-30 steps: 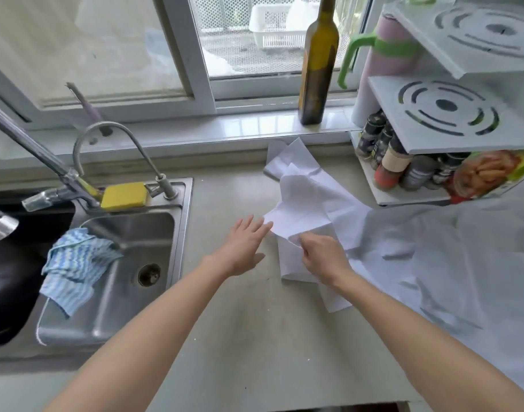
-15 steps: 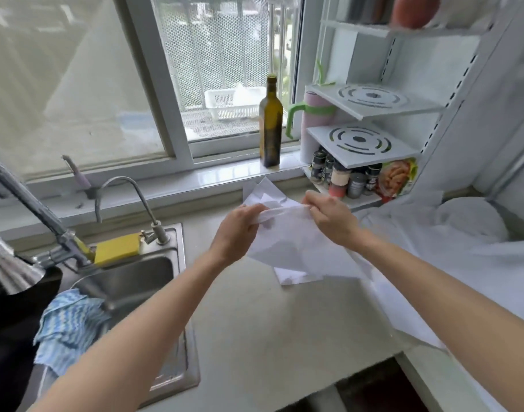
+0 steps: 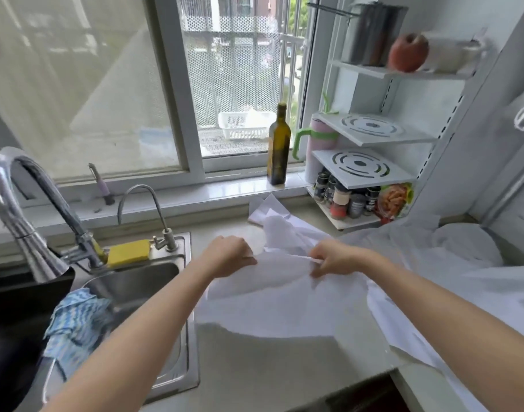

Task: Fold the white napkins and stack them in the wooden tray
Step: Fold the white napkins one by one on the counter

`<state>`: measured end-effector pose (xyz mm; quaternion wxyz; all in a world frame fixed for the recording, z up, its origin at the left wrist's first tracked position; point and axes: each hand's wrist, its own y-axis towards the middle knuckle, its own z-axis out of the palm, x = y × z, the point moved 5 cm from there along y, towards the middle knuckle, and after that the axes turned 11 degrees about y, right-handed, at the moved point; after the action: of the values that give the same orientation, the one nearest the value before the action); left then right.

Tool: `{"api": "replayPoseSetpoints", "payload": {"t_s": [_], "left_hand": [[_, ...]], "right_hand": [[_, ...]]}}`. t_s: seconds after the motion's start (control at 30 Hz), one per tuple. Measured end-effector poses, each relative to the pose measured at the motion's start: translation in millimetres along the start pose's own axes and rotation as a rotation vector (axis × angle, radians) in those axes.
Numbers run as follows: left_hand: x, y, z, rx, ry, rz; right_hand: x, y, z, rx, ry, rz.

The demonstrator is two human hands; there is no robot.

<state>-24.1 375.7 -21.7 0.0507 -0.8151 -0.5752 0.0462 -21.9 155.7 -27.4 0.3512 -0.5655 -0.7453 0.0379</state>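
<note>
both hands, left hand (image 3: 229, 257) and right hand (image 3: 333, 258), pinch one napkin's (image 3: 272, 295) top edge, lifted over the counter (image 3: 255, 367); folding looks barely begun, so next bring the edges together evenly.

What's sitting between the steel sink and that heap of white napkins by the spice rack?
In the head view, bare countertop separates the sink from the napkin heap; nothing sits there.

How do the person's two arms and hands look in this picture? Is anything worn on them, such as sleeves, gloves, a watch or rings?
Both forearms are bare as far as the frame shows: no sleeve is in view. The left hand and the right hand wear no gloves. No watch or bracelet shows on either wrist. No ring is visible, though the fingers are partly hidden.
</note>
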Motion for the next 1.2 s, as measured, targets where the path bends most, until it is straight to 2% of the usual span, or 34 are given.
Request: {"api": "replayPoseSetpoints", "payload": {"t_s": [0.07,0.13,0.2,0.23,0.3,0.37,0.43,0.5,0.57,0.67,0.73,0.87,1.03,1.13,1.2], "left_hand": [[0.5,9.2,-5.7,-0.026,0.161,-0.100],[-3.3,15.4,-22.1,-0.148,0.336,-0.172],[-11.8,13.7,-54.2,-0.419,0.493,-0.161],[-14.8,10.9,-71.0,-0.570,0.545,-0.136],[-16.5,4.1,-95.4,-0.782,0.603,-0.057],[-15.3,-2.5,-105.7,-0.868,0.655,0.050],[-16.1,-10.9,-100.9,-0.898,0.709,0.153],[-19.9,-20.2,-80.1,-0.801,0.712,0.276],[-23.9,-24.4,-46.9,-0.523,0.668,0.345],[-23.2,-28.6,8.3,0.020,0.485,0.248],[-25.2,-38.3,35.2,0.229,0.305,0.135],[-38.2,-60.4,81.9,0.487,0.113,0.056],[-54.6,-89.9,133.9,0.830,0.052,-0.012],[-65.1,-102.1,148.6,0.926,0.058,0.018],[-69.7,-105.5,155.7,0.958,0.036,0.024]], "right_hand": [[-0.6,13.6,-3.6,-0.156,-0.125,0.022],[2.3,17.1,-26.5,-0.458,-0.221,0.074],[10.6,11.2,-55.6,-0.729,-0.259,0.061],[17.0,6.5,-68.5,-0.814,-0.304,0.035],[25.7,-4.7,-87.4,-0.915,-0.397,-0.018],[28.0,-16.6,-95.3,-0.940,-0.467,-0.089],[25.6,-26.8,-89.7,-0.875,-0.576,-0.160],[15.6,-31.4,-70.5,-0.733,-0.617,-0.249],[2.4,-31.3,-48.1,-0.556,-0.556,-0.268],[-11.7,-31.0,-10.9,-0.275,-0.414,-0.259],[-17.1,-31.2,17.0,-0.138,-0.331,-0.261],[-45.2,-23.6,72.3,0.061,-0.320,-0.082],[-68.4,-27.1,129.8,0.360,-0.372,0.085],[-75.5,-28.2,152.8,0.530,-0.435,0.144],[-77.5,-25.6,160.2,0.555,-0.438,0.151]]}}
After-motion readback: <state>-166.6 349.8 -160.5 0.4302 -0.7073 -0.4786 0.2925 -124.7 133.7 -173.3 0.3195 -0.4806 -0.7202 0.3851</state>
